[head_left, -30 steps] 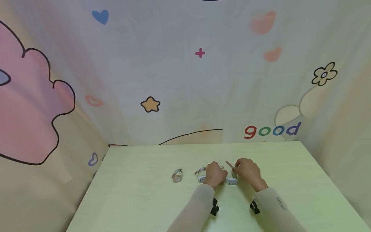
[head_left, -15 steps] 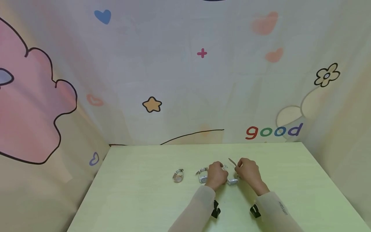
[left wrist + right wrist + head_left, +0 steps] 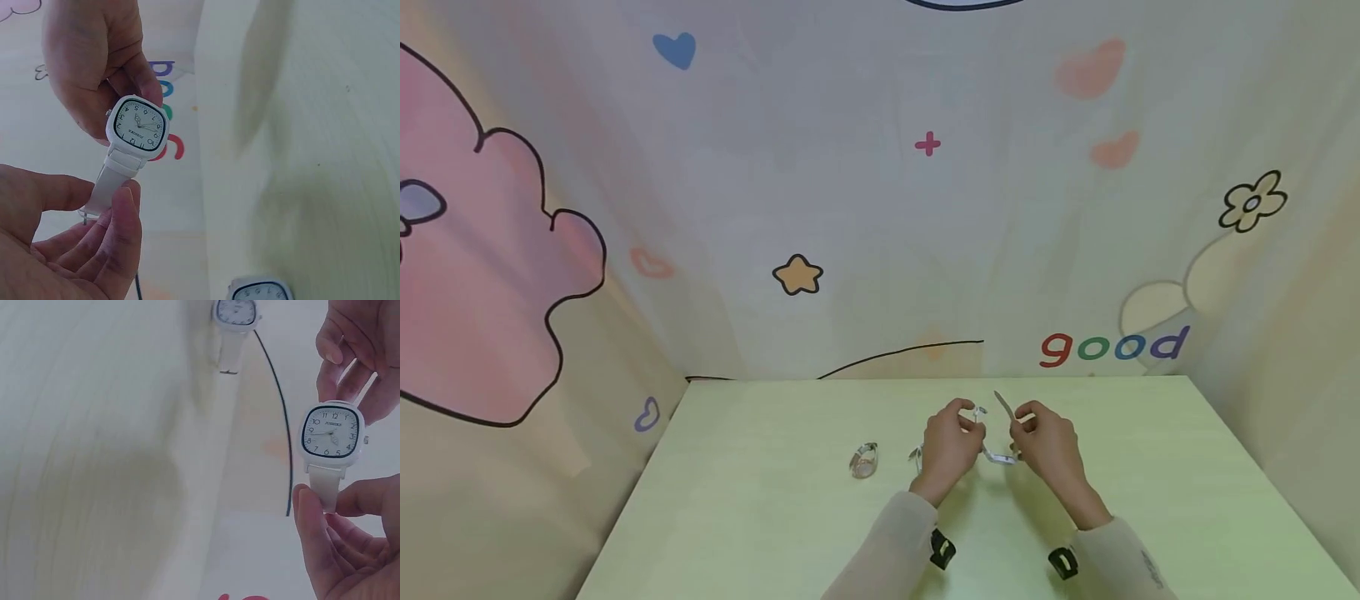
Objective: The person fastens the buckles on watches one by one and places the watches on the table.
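A white wristwatch [image 3: 1000, 457] with a squarish case is held up between both hands, its strap unfastened. My left hand [image 3: 81, 231] pinches the buckle end of the strap between thumb and fingers. On the other side, my right hand [image 3: 350, 544] pinches the other strap half, whose free tip [image 3: 1002, 403] sticks up past the fingers in the head view. The dial [image 3: 139, 125] faces the left wrist camera. A second white watch [image 3: 234, 314] is on the table, mostly hidden behind my left hand in the head view.
Left of the hands, a rose-gold and pale-strapped watch [image 3: 864, 461] lies on the light table [image 3: 760, 517]. A printed curtain [image 3: 865, 200] hangs behind the table and along its sides. Dark clips [image 3: 1063, 563] sit at both sleeve cuffs.
Both hands have risen from the table, lifting the white watch. Its strap halves are now held apart. The other watches stay where they were, while the head view shifts slightly.
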### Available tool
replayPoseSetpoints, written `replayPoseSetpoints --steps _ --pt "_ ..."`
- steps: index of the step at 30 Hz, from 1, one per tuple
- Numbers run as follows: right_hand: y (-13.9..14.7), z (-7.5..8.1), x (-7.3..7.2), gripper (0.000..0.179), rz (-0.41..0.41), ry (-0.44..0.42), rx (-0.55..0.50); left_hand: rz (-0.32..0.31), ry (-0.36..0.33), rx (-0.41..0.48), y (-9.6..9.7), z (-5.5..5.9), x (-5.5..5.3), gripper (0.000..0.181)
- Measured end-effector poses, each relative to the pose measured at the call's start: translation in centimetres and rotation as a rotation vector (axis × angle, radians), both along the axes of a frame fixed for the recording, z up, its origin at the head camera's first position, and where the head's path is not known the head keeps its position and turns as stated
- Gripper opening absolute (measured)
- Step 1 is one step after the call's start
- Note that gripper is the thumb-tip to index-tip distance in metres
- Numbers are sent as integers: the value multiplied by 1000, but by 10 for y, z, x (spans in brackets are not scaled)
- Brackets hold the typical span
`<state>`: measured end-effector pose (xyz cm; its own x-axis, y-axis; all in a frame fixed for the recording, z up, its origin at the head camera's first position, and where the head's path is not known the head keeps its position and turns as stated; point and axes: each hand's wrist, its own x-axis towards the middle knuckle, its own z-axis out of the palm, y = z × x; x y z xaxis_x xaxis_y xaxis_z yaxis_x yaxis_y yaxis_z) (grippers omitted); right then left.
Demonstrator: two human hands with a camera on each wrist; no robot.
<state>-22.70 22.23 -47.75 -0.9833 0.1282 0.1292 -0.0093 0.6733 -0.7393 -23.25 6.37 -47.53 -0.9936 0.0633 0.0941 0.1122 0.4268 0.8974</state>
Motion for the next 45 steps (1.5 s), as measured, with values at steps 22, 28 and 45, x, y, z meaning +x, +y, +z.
replayPoseSetpoints --steps 22,28,45 --pt "-31 48 32 15 82 238 -185 -48 219 126 -52 50 22 27" --pt "-42 62 45 19 124 294 -219 -49 249 159 -64 59 29 27" --pt "-57 74 65 14 273 397 -303 -53 235 424 -83 70 44 25"
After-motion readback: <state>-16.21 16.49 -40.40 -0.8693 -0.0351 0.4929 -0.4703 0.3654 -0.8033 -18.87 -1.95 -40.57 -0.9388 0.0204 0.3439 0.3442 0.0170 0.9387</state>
